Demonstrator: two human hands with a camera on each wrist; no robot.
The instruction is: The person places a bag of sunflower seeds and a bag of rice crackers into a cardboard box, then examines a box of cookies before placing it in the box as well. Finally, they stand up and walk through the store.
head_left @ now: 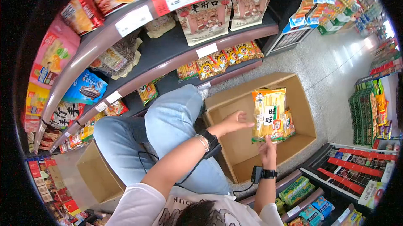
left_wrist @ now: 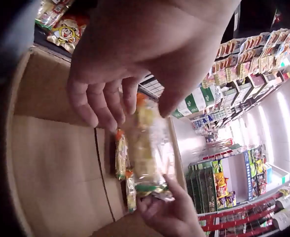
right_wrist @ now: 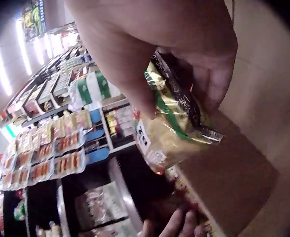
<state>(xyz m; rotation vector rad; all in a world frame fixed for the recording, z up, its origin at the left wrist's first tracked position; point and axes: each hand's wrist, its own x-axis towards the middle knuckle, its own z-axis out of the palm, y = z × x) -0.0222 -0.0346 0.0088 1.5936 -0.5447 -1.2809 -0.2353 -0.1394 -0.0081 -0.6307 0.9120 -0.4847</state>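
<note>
Left hand (head_left: 231, 123): fingers loose, gripping nothing, just left of the snack pack (head_left: 268, 114); contact cannot be told.
Right hand (head_left: 268, 152): thumb and fingers pinch the pack's near end.
Snack pack: beyond the right hand, above the box's right part.
Other packs (head_left: 289, 124): inside, partly hidden behind it.
Cardboard box (head_left: 235, 152): open-topped, on the floor.
Shelves (head_left: 168, 45): far left, bearing bagged snacks.

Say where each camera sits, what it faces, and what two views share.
Head: worn there, facing forward and down into the box; left hand, right hand, legs show.
Left wrist: worn there, facing packet and box; both hands show.
Right wrist: worn there, facing packet too; right hand, left fingers show.
Both wrist views share the packet.
</note>
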